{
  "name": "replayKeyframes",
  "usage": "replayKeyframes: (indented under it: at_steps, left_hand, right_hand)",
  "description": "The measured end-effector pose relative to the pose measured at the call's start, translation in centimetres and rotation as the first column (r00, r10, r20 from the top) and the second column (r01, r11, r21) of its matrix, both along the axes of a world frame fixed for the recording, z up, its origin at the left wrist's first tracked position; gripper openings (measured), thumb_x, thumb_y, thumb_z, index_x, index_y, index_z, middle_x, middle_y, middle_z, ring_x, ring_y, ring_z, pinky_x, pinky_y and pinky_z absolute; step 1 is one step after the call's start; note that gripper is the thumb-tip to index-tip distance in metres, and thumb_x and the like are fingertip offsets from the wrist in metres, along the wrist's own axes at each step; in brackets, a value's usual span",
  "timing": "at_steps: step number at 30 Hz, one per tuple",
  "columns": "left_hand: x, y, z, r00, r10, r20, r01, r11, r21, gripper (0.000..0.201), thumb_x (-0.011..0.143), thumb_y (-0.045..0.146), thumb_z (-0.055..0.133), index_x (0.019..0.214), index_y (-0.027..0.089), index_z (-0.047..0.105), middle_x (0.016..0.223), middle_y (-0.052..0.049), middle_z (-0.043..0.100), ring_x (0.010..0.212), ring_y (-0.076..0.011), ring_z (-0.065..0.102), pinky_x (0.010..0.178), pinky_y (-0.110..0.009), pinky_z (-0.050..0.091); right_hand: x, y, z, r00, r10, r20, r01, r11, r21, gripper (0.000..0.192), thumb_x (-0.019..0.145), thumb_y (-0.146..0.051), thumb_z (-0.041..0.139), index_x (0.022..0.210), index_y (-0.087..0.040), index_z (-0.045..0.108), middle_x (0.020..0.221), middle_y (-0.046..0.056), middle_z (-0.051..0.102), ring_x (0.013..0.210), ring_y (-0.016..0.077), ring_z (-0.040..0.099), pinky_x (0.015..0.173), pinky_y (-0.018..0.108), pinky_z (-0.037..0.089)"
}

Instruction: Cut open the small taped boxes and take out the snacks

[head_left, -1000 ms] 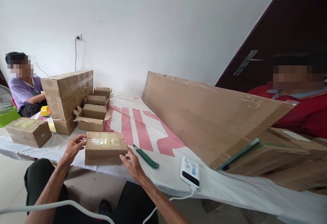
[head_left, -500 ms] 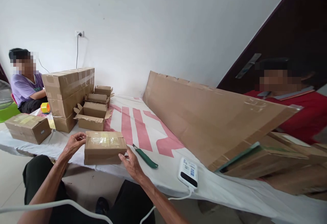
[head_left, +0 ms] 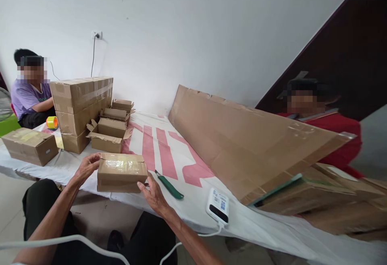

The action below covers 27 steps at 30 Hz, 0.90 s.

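**Head view: small taped carton held between two hands at the table's near edge**

Head-camera footage showed a small brown cardboard box with clear tape across its lid (head_left: 121, 172) sitting at the near edge of a table covered in white sheeting with broad pink stripes (head_left: 157, 148). The box's long axis ran left to right across the person's front, so each short end faced one hand. The left hand (head_left: 85, 169) was cupped against the left end, fingers curled over the upper corner and thumb at the side. The right hand (head_left: 153, 192) lay at the lower right corner, fingers spread and pointing up toward the box, the fingertips touching its front edge. Both hands were equally close; neither was closed into a fist, and together they bracketed the box rather than pinching it. Both forearms rose from the lower frame, angled inward, above dark trousers.

Just right of the box lay a green-handled cutter (head_left: 169, 186), blade end toward the box. Further right, a white power bank with a label (head_left: 217, 205) rested near the table edge, its cable trailing down. Beyond the box stood several open small cartons (head_left: 106, 136) and a stack of large taped cartons (head_left: 80, 108). A long flat cardboard sheet (head_left: 248, 144) leaned across the right side.
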<state>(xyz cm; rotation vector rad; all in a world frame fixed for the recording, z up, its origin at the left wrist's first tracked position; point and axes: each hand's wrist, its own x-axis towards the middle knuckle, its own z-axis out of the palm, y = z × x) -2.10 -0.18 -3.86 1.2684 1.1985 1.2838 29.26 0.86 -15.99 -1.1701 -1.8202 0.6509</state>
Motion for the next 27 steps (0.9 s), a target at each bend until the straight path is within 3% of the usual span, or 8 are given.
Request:
replayKeyframes:
  at_steps: [4, 7, 10, 14, 17, 22, 27]
  left_hand:
    - [-0.2, 0.2, -0.1, 1.0, -0.007, -0.005, 0.008, 1.0, 0.023, 0.047, 0.056, 0.057, 0.099, 0.078, 0.022, 0.077, 0.105, -0.011, 0.084, 0.101, -0.0324, 0.075, 0.088, -0.04, 0.058]
    - [-0.4, -0.1, -0.1, 0.999, -0.029, -0.033, 0.03, 0.999, 0.031, 0.048, 0.058, 0.057, 0.099, 0.085, 0.021, 0.082, 0.113, -0.013, 0.084, 0.111, -0.0358, 0.075, 0.094, -0.042, 0.059]
    - [-0.4, -0.5, -0.3, 0.999, -0.036, -0.039, 0.038, 0.998, 0.054, 0.047, 0.064, 0.054, 0.097, 0.095, 0.021, 0.085, 0.121, -0.013, 0.083, 0.118, -0.0364, 0.074, 0.101, -0.043, 0.057]
    - [-0.5, -0.5, -0.4, 0.999, -0.035, -0.023, 0.036, 0.997, 0.067, 0.044, 0.066, 0.049, 0.095, 0.099, 0.022, 0.086, 0.121, -0.013, 0.083, 0.118, -0.0361, 0.074, 0.105, -0.045, 0.056]
    - [-1.2, -0.3, -0.4, 0.999, -0.013, -0.032, 0.015, 0.997, 0.069, 0.044, 0.066, 0.051, 0.095, 0.099, 0.022, 0.087, 0.119, -0.012, 0.084, 0.119, -0.037, 0.074, 0.107, -0.045, 0.056]
    - [-2.5, -0.5, -0.7, 0.995, 0.037, -0.089, -0.026, 0.993, 0.119, 0.053, 0.065, 0.059, 0.096, 0.1, 0.02, 0.087, 0.12, -0.012, 0.084, 0.125, -0.0381, 0.072, 0.109, -0.044, 0.056]
    - [-2.6, -0.8, -1.4, 0.998, -0.011, -0.057, 0.019, 0.991, 0.136, 0.057, 0.067, 0.061, 0.096, 0.105, 0.02, 0.087, 0.118, -0.013, 0.085, 0.121, -0.0371, 0.074, 0.109, -0.046, 0.056]
  right_hand:
    - [1.3, 0.6, 0.0, 0.997, 0.058, 0.045, -0.06, 0.997, 0.043, 0.049, 0.102, -0.047, 0.057, 0.144, -0.024, 0.063, 0.133, 0.013, 0.072, 0.12, 0.0294, 0.068, 0.1, 0.043, 0.06]
    - [4.5, 1.6, -0.1, 0.974, 0.008, 0.225, -0.035, 0.993, 0.116, 0.056, 0.101, -0.045, 0.058, 0.153, -0.023, 0.057, 0.151, 0.015, 0.064, 0.141, 0.0327, 0.059, 0.114, 0.049, 0.053]
    - [8.5, 2.3, -1.0, 0.872, -0.15, 0.466, 0.089, 0.984, 0.152, 0.052, 0.099, -0.04, 0.059, 0.148, -0.022, 0.061, 0.147, 0.018, 0.065, 0.14, 0.0359, 0.058, 0.116, 0.051, 0.049]
    - [11.8, 2.4, -3.1, 0.698, -0.225, 0.68, 0.178, 0.974, 0.14, 0.041, 0.096, -0.032, 0.062, 0.135, -0.022, 0.069, 0.128, 0.018, 0.07, 0.124, 0.0371, 0.065, 0.098, 0.045, 0.053]
    - [12.2, 2.6, -4.1, 0.651, -0.264, 0.712, 0.21, 0.964, 0.165, 0.038, 0.097, -0.025, 0.057, 0.132, -0.023, 0.071, 0.128, 0.018, 0.069, 0.124, 0.0356, 0.064, 0.096, 0.042, 0.051]
    - [11.9, 2.8, -4.0, 0.621, -0.237, 0.747, 0.246, 0.964, 0.101, 0.043, 0.099, -0.019, 0.051, 0.139, -0.018, 0.068, 0.133, 0.018, 0.068, 0.126, 0.0329, 0.063, 0.098, 0.039, 0.049]
    - [11.9, 2.9, -3.4, 0.681, -0.256, 0.687, 0.306, 0.951, 0.052, 0.046, 0.101, -0.018, 0.045, 0.141, -0.015, 0.066, 0.128, 0.018, 0.07, 0.119, 0.0294, 0.066, 0.096, 0.036, 0.049]
